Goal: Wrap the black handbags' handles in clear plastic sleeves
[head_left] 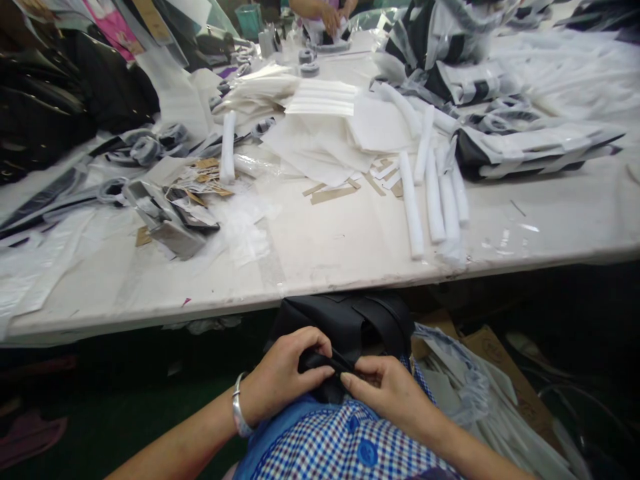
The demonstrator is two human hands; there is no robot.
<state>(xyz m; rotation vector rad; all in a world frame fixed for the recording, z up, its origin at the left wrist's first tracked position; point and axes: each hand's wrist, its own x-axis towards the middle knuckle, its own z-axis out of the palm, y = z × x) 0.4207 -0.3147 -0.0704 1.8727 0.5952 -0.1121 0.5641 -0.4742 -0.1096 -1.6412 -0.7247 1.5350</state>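
A black leather-like bag (320, 321) lies on my lap, below the table's front edge, with a wide strap (385, 325) across its right side. My left hand (295, 363) pinches a dark edge of the bag between thumb and fingers. Close beside it, my right hand (383, 387) grips the same edge, thumb and forefinger pressed together. Both hands meet near the middle of my lap, over a blue checked apron (320, 443). What lies between the fingertips is too small to make out.
The table (320, 247) bears white foam rolls (411, 207), paper sheets (320, 137), a pile of tags (200, 180) and a wrapped black bag (530, 150). Black bags (45, 100) stand at the left. A co-worker's hands (333, 17) show across the table. Cardboard (515, 380) and plastic lie below right.
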